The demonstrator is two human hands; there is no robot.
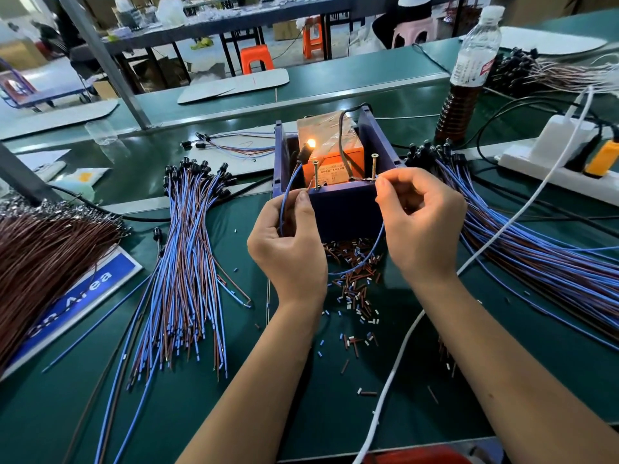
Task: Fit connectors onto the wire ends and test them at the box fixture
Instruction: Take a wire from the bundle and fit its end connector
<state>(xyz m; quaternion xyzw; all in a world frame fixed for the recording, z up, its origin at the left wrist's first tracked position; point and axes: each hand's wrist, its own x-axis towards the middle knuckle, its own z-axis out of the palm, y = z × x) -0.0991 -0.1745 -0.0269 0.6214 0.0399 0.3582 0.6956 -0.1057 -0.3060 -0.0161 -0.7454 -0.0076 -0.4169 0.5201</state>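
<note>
A dark blue box fixture [345, 209] stands at the table's middle with an orange unit inside and two upright screws [315, 174] on its front wall. My left hand [291, 242] pinches a blue wire [286, 199] by the left screw; the wire rises to a black lamp holder [304, 151] whose small bulb glows. My right hand [418, 222] pinches the other wire end against the right screw [374, 166]. A blue loop [365, 259] of that wire hangs between my hands.
Finished blue and brown wires with black holders lie fanned at the left [187, 249] and at the right [522, 236]. A brown wire bundle [43, 259] fills the far left. Cut insulation bits [355, 289] litter the mat. A bottle [467, 75], power strip [556, 162] and white cable [395, 373] sit to the right.
</note>
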